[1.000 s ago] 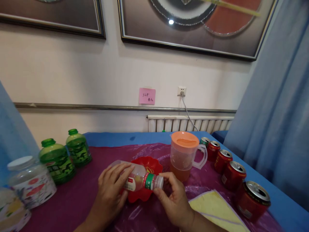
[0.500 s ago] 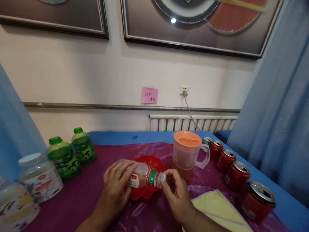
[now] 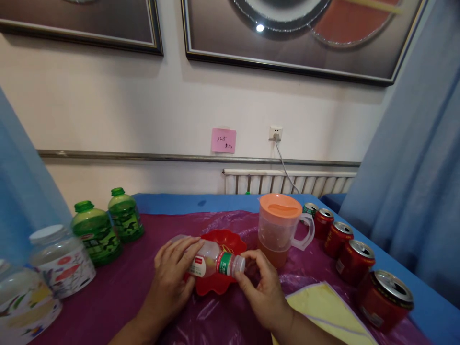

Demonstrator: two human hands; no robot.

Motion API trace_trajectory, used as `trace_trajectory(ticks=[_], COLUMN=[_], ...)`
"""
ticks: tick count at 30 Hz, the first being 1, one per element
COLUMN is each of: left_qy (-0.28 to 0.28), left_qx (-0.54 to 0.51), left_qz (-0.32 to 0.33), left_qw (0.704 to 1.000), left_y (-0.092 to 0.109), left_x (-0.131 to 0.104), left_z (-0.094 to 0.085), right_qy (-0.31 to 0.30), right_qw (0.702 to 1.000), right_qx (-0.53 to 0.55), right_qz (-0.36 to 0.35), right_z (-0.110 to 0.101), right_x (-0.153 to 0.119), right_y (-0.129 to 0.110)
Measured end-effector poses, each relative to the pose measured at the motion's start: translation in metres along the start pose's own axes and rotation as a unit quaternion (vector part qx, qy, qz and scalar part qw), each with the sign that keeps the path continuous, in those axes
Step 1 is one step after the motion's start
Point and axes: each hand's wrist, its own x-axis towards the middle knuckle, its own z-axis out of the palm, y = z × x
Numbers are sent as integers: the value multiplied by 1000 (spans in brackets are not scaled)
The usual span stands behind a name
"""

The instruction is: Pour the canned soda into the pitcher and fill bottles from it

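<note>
"Left hand wrapped over the body of the bottle, right hand pinching its neck end between thumb and fingers: that's what I have on the head camera."

"How does the bottle lie in that grip?"

"On its side, strung between my two hands. My left fingers drape over the top of the base half, with the thumb on the near side. The neck end points to my right and sits at the right thumb. Between the hands I can read the green band. Whether the end is capped, I can't tell."

"What's underneath?"

"A red bowl with a wavy rim, and some thin yellow strips inside it. The bottle crosses above it; I can't make out whether the two touch."

"And near the right hand?"

"Just beyond it, upright, a pitcher with an orange lid and brownish liquid in the bottom. My right forearm lies over a yellow cloth. Farther right I see a row of drink cans."

"Left side?"

"Two green jugs and two clear jars, well apart from my left hand, on the purple sheet."
</note>
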Motion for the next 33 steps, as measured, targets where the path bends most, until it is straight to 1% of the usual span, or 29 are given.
trace_trajectory(ticks=[9,17,24,33], left_qy=[-7,-15,-15,-20], left_qx=[3,-5,-3,5], left_qz=[-10,-9,-19,-22], left_qw=[1000,1000,1000,1000], left_y=[-3,-1,-1,-1], left_x=[-2,-2,-1,-1], left_z=[2,0,0,1], right_qy=[-4,4,-6,-7], right_qw=[999,1000,1000,1000], right_qx=[-15,11,-19,-13], right_qz=[-53,-8,-18,-8], right_z=[-1,0,-2,1], right_x=[0,-4,1,-1], right_y=[3,1,2,7])
